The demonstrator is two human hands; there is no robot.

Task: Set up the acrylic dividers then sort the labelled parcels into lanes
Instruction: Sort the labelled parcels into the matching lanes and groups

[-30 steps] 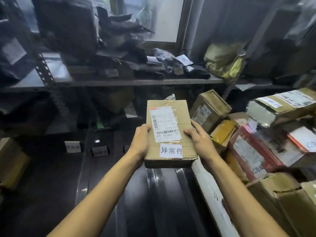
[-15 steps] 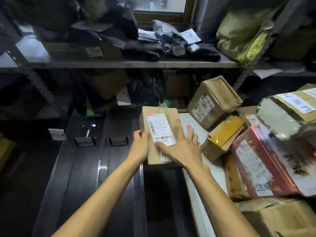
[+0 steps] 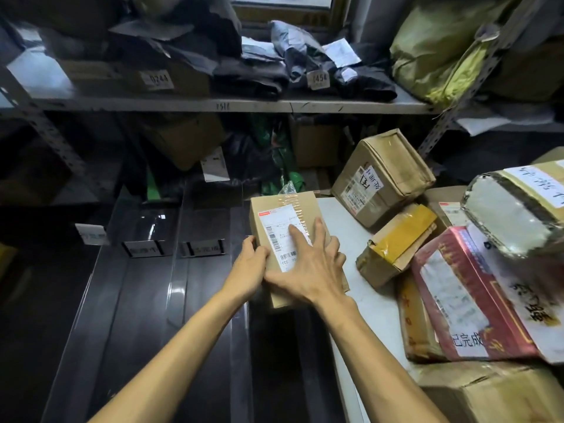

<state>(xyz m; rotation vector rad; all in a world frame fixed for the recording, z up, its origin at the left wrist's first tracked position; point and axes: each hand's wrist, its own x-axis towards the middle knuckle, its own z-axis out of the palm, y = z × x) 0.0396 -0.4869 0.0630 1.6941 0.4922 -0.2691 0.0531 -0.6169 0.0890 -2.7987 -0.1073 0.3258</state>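
Observation:
A flat brown parcel (image 3: 285, 209) with a white shipping label lies in the rightmost lane of the dark surface. My left hand (image 3: 248, 270) holds its left edge with curled fingers. My right hand (image 3: 308, 267) lies flat on top of it, fingers spread over the label. Clear acrylic dividers (image 3: 178, 239) run front to back and split the dark surface into lanes. Small label holders (image 3: 203, 248) stand at the far end of the lanes.
A heap of labelled parcels fills the white table (image 3: 369, 300) at right: a brown box (image 3: 387, 172), a yellow-taped box (image 3: 399, 239), a red box (image 3: 476, 297). A metal shelf (image 3: 213, 104) with dark bags and boxes crosses above.
The parcel went from held up in both hands down into the lane. My right hand moved from its right edge onto its top.

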